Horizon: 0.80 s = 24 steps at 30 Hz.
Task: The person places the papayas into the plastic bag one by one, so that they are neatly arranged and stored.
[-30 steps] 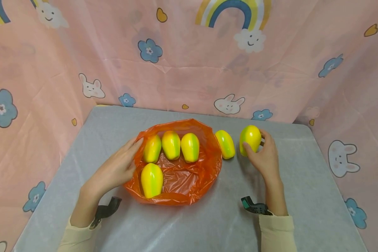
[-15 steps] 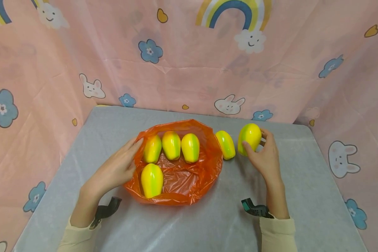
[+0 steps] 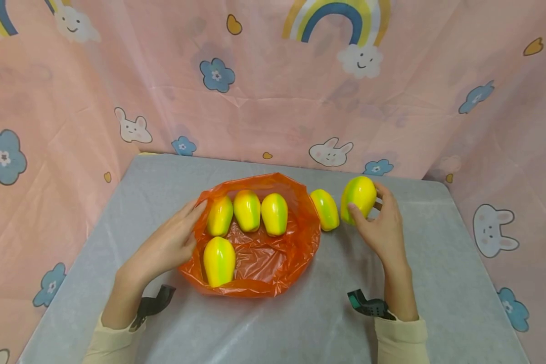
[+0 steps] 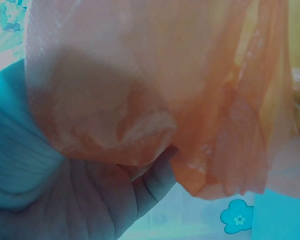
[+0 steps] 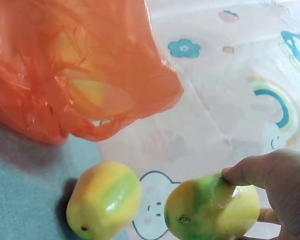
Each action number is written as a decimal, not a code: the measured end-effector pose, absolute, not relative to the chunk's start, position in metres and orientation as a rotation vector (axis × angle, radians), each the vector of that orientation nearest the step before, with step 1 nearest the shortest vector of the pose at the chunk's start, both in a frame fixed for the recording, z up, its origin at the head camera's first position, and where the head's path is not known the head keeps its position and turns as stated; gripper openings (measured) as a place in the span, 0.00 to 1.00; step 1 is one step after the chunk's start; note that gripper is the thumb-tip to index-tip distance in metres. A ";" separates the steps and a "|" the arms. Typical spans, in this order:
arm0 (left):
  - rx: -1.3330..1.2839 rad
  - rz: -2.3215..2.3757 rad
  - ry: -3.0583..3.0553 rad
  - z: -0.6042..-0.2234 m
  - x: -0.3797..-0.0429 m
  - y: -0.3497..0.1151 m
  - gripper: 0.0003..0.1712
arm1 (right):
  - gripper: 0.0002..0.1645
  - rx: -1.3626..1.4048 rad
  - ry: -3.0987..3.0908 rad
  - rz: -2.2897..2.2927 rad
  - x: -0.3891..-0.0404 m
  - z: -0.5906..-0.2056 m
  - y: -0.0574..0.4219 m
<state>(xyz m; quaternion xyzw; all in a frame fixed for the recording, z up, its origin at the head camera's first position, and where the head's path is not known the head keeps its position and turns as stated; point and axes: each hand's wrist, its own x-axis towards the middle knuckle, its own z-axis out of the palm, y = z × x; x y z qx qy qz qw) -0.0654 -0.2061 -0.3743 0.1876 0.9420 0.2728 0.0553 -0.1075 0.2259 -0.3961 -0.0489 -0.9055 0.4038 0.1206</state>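
An orange-red plastic bag (image 3: pixel 306 247) stands with its mouth wide at the middle of the table. Inside it lie several glossy yellow-green papayas, three in a row at the back and one papaya (image 3: pixel 219 262) at the front left. My left hand (image 3: pixel 175 237) holds the bag's left side near the rim; the thin film covers part of the palm (image 4: pixel 90 195) in the left wrist view. My right hand (image 3: pixel 384 222) grips a papaya (image 3: pixel 359 197) between thumb and fingers, to the right of the bag. Between them, another papaya (image 3: pixel 326 210) rests on the table against the bag's right side.
A grey cover lies over the table (image 3: pixel 441 283). Behind it and along both sides hangs a pink printed cloth (image 3: pixel 264 116). Each wrist carries a black camera mount, the left mount (image 3: pixel 156 302) close to the table front.
My right hand has shifted slightly left and upward with the papaya, closer to the one beside the bag. The left hand and the bag stay where they were.
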 end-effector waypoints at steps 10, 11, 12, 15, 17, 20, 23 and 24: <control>0.568 0.836 2.859 -0.375 -0.066 -0.206 0.47 | 0.46 -0.066 -2.621 1.179 -0.103 -0.392 0.220; 0.566 0.835 2.860 -0.375 -0.066 -0.206 0.47 | 0.45 -0.060 -2.620 1.181 -0.103 -0.392 0.219; 0.563 0.835 2.860 -0.375 -0.066 -0.206 0.47 | 0.45 -0.053 -2.618 1.184 -0.102 -0.391 0.218; 0.557 0.835 2.859 -0.375 -0.066 -0.206 0.47 | 0.45 -0.037 -2.612 1.197 -0.101 -0.390 0.215; 0.555 0.835 2.859 -0.375 -0.066 -0.206 0.47 | 0.45 -0.024 -2.605 1.200 -0.100 -0.389 0.214; 0.555 0.831 2.860 -0.375 -0.066 -0.207 0.47 | 0.45 -0.001 -2.595 1.196 -0.099 -0.388 0.212; 0.556 0.826 2.862 -0.375 -0.066 -0.207 0.47 | 0.45 0.022 -2.591 1.188 -0.097 -0.386 0.212; 0.555 0.826 2.861 -0.375 -0.066 -0.207 0.47 | 0.45 0.028 -2.590 1.193 -0.097 -0.385 0.211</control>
